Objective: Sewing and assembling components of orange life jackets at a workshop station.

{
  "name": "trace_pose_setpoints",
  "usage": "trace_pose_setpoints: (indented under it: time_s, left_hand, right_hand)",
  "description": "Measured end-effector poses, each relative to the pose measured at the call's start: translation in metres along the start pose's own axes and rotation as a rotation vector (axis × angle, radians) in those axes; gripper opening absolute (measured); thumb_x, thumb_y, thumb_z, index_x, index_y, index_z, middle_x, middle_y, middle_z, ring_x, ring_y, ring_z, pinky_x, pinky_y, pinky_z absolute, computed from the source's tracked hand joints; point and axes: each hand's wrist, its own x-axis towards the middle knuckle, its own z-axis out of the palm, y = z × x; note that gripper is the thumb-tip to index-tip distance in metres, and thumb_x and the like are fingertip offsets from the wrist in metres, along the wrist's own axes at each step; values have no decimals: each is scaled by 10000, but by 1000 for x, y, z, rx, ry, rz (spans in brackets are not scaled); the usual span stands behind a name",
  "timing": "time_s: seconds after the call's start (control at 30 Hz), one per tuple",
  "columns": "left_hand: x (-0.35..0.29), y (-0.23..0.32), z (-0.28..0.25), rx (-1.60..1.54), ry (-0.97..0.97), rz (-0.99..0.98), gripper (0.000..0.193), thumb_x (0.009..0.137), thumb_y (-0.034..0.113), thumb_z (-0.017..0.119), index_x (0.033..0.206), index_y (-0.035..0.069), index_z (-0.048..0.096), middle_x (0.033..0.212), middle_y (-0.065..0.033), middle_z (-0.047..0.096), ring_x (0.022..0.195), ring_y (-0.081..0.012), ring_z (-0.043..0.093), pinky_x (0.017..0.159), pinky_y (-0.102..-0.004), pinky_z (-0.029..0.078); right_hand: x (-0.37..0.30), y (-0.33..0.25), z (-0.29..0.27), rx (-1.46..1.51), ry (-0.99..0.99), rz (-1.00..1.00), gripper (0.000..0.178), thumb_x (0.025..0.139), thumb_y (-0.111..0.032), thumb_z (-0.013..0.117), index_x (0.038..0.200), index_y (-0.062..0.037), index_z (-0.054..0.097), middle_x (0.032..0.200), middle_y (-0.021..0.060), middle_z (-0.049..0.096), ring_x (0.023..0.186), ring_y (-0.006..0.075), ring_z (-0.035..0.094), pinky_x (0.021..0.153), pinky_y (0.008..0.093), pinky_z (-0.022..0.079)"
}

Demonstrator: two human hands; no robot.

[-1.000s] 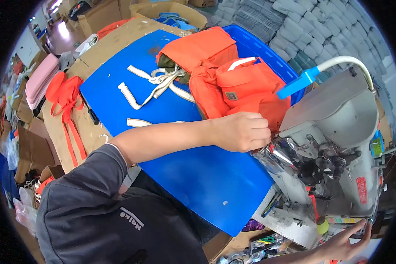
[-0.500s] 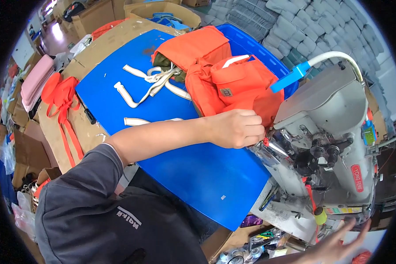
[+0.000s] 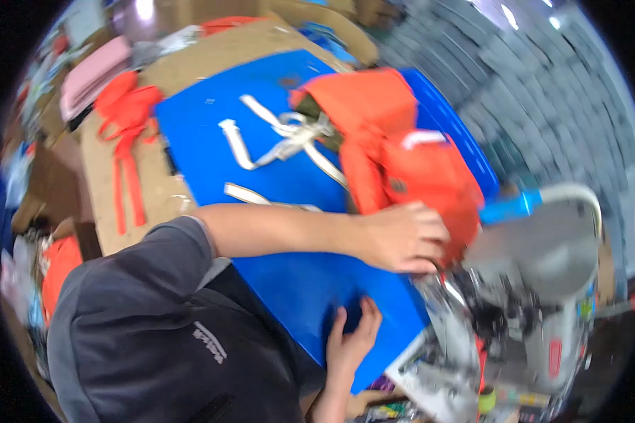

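Note:
An orange backpack (image 3: 430, 169) with a flap and pocket lies at the sewing machine's edge. My left hand (image 3: 406, 236) reaches across, its fingers curled at the bag's near edge beside the machine's needle area; the exact grip is hidden. Over the blue tabletop (image 3: 282, 296), nearer to my body, my right hand (image 3: 353, 342) holds nothing and its fingers are apart. Cream straps (image 3: 296, 144) trail from the bag to the left. The grey sewing machine (image 3: 536, 247) stands on the right, blurred by motion.
Behind the backpack stands a blue plastic crate (image 3: 466, 151). Orange strapping (image 3: 127, 155) lies on brown board at the left, near a folded pink stack (image 3: 95, 74). Grey bundles (image 3: 536, 92) are piled at the back. Small tools lie below the machine.
My right hand has moved left from beyond the machine to over the blue tabletop. The view has shifted; my left hand stays at the backpack's edge.

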Motion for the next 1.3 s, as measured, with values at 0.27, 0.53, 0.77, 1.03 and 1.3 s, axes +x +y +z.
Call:
trace_pose_setpoints:
  time_s: [0.27,0.53,0.77,1.03,1.3]
  left_hand:
    - [-70,-41,-9,-125,-396,-335,688,914,495,511,1452,101,342,1541,-122,269,1233,-365,454,1022,-520,340]
    - [-253,12,-279,803,151,-1178,522,821,207,668,1289,34,515,1266,-187,554,1111,-334,564,960,-421,458]
    - [-525,327,-438,1924,69,-1978,732,805,324,689,1361,-31,373,1280,-222,499,1159,-373,515,961,-461,450]
    - [-597,407,-250,1142,91,-2839,1060,717,632,672,1461,5,251,1556,-216,142,1446,-378,132,1123,-577,187]
    - [-554,381,-262,503,595,-2419,879,772,645,647,1301,-26,439,1152,-258,604,1109,-381,578,943,-420,458]
  right_hand:
    - [-19,20,12,-310,-111,-218,434,916,-259,597,1203,64,557,1263,263,517,1167,411,493,1012,485,382]
    - [-13,26,16,-293,-120,-261,377,906,-270,597,1136,29,602,1242,241,541,1155,392,505,993,489,385]
    - [-4,7,20,-366,76,-414,404,920,-384,598,1057,-4,623,1159,219,592,994,403,590,894,498,453]
    - [23,-70,78,-275,-251,-631,631,890,-450,620,1279,29,489,1364,301,399,1245,455,416,1048,523,343]
    - [36,-65,107,-273,-287,-708,595,901,-392,616,1291,39,489,1429,369,284,1279,523,349,1044,561,317]
